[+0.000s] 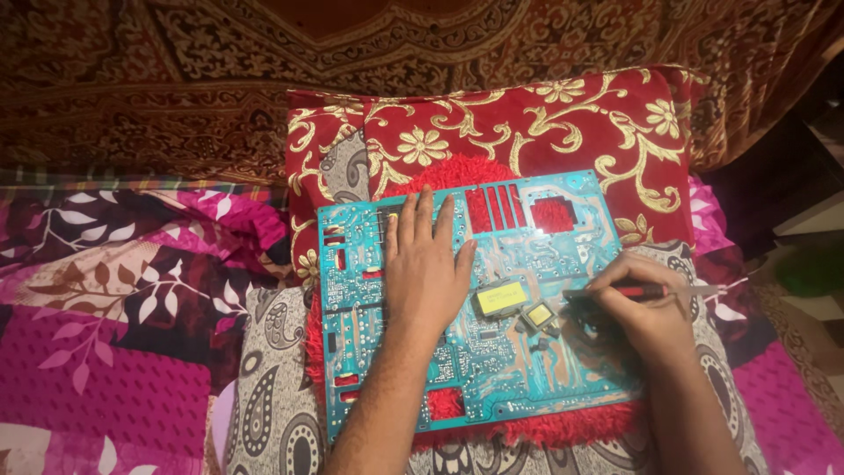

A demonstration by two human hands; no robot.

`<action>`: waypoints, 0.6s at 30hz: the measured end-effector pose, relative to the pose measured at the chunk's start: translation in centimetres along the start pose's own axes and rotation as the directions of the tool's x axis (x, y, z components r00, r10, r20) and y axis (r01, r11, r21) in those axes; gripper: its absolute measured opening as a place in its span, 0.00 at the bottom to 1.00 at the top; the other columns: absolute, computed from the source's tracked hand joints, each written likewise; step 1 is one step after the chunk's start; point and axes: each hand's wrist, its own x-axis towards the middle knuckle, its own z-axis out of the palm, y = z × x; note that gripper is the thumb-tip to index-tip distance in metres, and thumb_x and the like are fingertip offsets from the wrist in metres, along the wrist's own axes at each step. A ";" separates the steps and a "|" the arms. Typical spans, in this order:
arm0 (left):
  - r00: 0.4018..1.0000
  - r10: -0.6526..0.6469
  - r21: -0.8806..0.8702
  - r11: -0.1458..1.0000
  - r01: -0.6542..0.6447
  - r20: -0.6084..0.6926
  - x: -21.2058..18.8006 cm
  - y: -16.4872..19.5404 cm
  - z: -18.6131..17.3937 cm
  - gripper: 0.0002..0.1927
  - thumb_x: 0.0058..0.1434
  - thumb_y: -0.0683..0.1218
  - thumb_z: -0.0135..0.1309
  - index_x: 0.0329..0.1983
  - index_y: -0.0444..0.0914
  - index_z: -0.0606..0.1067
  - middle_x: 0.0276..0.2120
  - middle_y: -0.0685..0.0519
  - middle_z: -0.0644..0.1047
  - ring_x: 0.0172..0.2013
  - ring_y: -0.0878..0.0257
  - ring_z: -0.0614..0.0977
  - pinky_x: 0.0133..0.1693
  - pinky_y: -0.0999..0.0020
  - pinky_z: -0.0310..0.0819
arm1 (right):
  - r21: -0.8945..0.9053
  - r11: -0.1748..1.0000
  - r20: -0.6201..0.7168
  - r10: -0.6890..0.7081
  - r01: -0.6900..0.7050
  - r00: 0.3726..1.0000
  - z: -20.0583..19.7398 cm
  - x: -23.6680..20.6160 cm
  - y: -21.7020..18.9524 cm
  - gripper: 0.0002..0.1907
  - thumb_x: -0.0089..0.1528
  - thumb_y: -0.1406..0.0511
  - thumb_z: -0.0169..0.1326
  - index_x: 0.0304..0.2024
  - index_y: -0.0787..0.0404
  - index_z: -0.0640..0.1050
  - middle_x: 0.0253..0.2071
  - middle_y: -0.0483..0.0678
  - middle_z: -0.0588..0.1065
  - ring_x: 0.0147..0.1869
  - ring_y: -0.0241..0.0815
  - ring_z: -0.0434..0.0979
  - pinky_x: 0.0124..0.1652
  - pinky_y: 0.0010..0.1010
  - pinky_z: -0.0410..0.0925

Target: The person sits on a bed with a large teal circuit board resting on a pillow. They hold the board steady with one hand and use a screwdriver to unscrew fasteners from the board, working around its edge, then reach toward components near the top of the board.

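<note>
The flat turquoise circuit board [492, 352] looks smooth and faintly glossy, lying on a shaggy red cloth mat [545, 429]. Behind it, the red cushion with gold flower pattern [527, 123] has a satiny woven sheen.
</note>
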 end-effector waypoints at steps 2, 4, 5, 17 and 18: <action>1.000 0.000 0.004 1.000 0.000 -0.003 0.0 0.0 0.0 0.34 0.65 0.58 0.52 0.71 0.38 0.64 0.72 0.41 0.59 0.73 0.46 0.55 0.70 0.46 0.43 | -0.026 1.000 -0.019 0.016 -0.016 1.000 0.0 0.0 -0.3 0.02 0.54 0.73 0.57 0.29 0.65 0.81 0.30 0.46 0.79 0.36 0.36 0.78 0.40 0.26 0.69; 1.000 0.003 0.006 1.000 -0.003 0.000 0.0 0.0 0.0 0.34 0.65 0.58 0.52 0.71 0.38 0.64 0.72 0.41 0.59 0.73 0.46 0.55 0.70 0.46 0.43 | -0.049 0.999 -0.033 0.000 -0.002 0.999 0.1 0.0 -0.5 0.02 0.54 0.73 0.57 0.29 0.65 0.81 0.30 0.46 0.78 0.36 0.36 0.78 0.39 0.26 0.69; 1.000 0.001 0.007 1.000 -0.001 0.004 0.0 0.0 -0.1 0.34 0.65 0.58 0.52 0.71 0.38 0.64 0.72 0.41 0.59 0.73 0.46 0.55 0.70 0.46 0.43 | -0.058 0.998 -0.036 -0.022 0.020 0.999 0.1 0.0 -0.6 0.02 0.54 0.73 0.57 0.29 0.65 0.80 0.30 0.46 0.78 0.36 0.36 0.77 0.40 0.26 0.69; 1.000 0.007 0.005 1.000 -0.007 -0.006 0.0 0.0 0.0 0.34 0.65 0.57 0.52 0.71 0.38 0.64 0.72 0.41 0.59 0.72 0.46 0.56 0.70 0.46 0.44 | -0.015 0.999 -0.011 -0.036 0.035 0.999 0.0 0.0 -0.3 0.02 0.54 0.73 0.57 0.29 0.65 0.80 0.32 0.47 0.78 0.38 0.37 0.78 0.41 0.26 0.69; 1.000 0.008 0.007 1.000 -0.008 -0.009 0.0 0.0 0.1 0.34 0.65 0.57 0.52 0.71 0.38 0.64 0.72 0.41 0.60 0.72 0.46 0.56 0.70 0.46 0.44 | 0.001 1.000 -0.007 -0.017 0.017 1.000 0.0 0.0 -0.3 0.01 0.54 0.74 0.57 0.29 0.65 0.80 0.32 0.47 0.79 0.37 0.37 0.78 0.41 0.26 0.69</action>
